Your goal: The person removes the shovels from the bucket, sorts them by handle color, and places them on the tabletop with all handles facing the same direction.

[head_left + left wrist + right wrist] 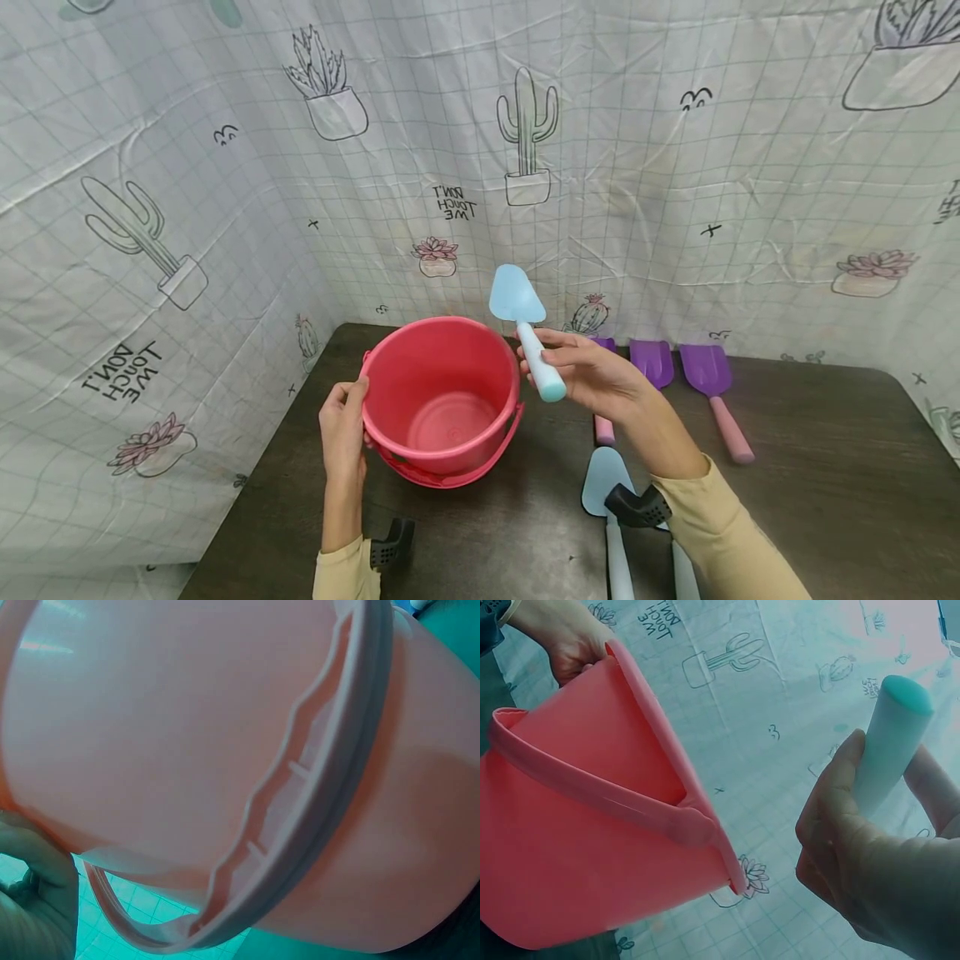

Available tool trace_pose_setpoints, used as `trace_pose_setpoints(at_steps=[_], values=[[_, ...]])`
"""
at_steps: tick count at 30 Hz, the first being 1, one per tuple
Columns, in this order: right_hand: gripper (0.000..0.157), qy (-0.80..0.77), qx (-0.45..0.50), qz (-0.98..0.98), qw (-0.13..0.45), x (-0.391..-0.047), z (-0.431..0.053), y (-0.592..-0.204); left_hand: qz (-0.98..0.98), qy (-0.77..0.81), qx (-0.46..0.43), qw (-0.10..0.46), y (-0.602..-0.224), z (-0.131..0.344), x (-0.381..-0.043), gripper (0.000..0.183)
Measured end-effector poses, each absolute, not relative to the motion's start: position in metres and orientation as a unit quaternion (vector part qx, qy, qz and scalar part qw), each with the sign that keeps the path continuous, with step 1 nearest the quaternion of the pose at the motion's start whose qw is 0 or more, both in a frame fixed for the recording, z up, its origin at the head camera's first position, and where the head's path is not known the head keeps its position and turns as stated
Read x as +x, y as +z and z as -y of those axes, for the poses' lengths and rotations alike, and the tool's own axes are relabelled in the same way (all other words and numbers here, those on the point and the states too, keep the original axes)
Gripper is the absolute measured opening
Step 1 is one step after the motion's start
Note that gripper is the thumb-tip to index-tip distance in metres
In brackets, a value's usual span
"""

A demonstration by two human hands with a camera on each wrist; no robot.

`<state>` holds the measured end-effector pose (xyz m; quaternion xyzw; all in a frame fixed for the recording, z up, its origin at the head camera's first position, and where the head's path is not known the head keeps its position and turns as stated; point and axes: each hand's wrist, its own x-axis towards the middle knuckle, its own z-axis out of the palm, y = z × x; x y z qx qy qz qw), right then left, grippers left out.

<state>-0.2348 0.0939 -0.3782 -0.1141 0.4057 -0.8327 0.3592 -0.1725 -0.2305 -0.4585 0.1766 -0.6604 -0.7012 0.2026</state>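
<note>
A red plastic bucket, its inside bare, is on the dark table with its mouth toward the head camera. My left hand grips the bucket's rim at the left, thumb uppermost. In the left wrist view the bucket's rim and lowered handle fill most of the picture. My right hand holds a light blue toy trowel by its handle, just right of the bucket's rim. The trowel's blade points up and away. In the right wrist view only its handle shows.
Right of the bucket lie purple shovels with pink handles, one at the right, another beside it, and one partly behind my hand. Nearer are a light blue trowel and another mostly under my sleeve. A printed curtain hangs behind the table.
</note>
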Motion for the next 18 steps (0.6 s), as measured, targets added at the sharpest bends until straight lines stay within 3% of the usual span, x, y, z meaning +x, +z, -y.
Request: trace_pose_setpoints(at_steps=[18], values=[[0.07, -0.842, -0.122, -0.389, 0.354, -0.233, -0.119, -0.379, 0.652, -0.708, 0.171, 0.212, -0.457, 0.229, -0.172, 0.028]])
